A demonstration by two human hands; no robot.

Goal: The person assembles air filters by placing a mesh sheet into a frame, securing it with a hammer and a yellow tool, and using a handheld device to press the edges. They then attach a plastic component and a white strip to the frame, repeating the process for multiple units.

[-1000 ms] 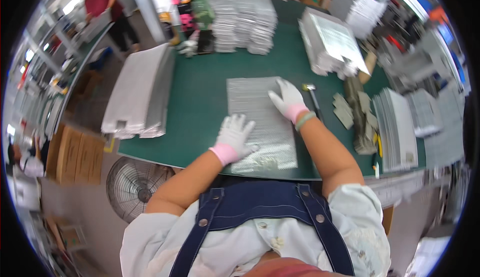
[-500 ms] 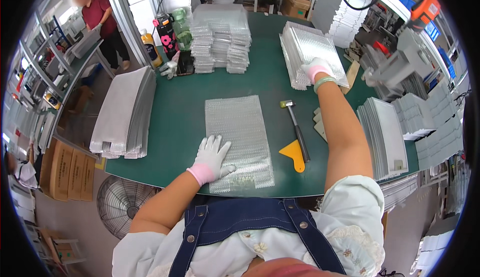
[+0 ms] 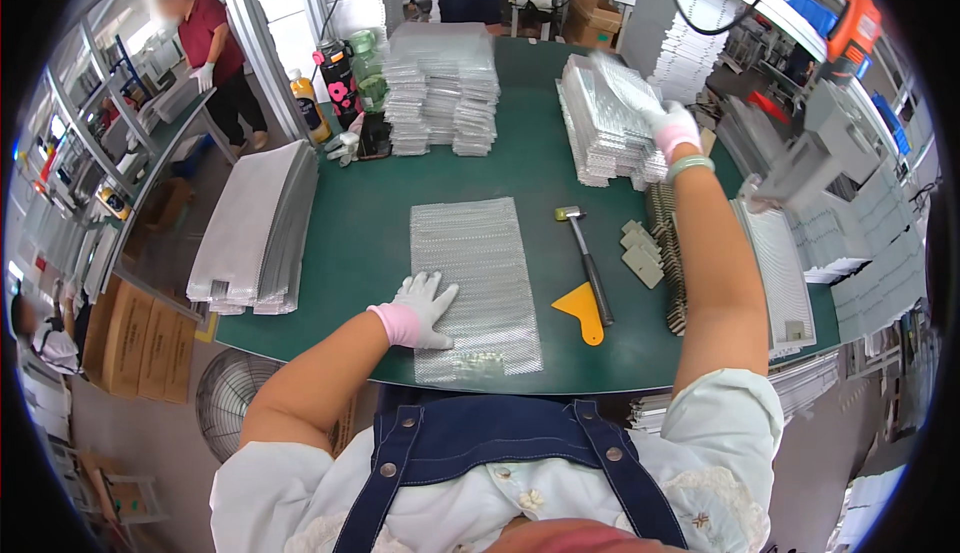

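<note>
Head view. Green bench (image 3: 380, 243) runs from the near edge at the person's waist to the far edge under the far stacks. Open green surface lies left of the bubble-wrap bag (image 3: 475, 288), between it and the grey sheet pile (image 3: 255, 233) that overhangs the left edge. More open room between the bag and the far stacks (image 3: 440, 88).

Right of the bag: hammer (image 3: 585, 253) and yellow scraper (image 3: 582, 311), just beside each other, near the near edge. Small grey pads (image 3: 640, 253) lie right of the hammer.

Hard to make out: the right edge of the bench is covered by ribbed stacks and by the right forearm. The bag's near end carries a small printed patch, too blurred to tell.

Left hand (image 3: 420, 311), white glove, fingers spread flat on the bag's left near part, pressing, not gripping. Bag lies flat, centre of the bench, its near end at the near edge.

Right hand (image 3: 668, 128), white glove, stretched to the far right stack of clear sheets (image 3: 605, 123); fingers closed on the top sheet (image 3: 625, 83), one end of which is lifted.
</note>
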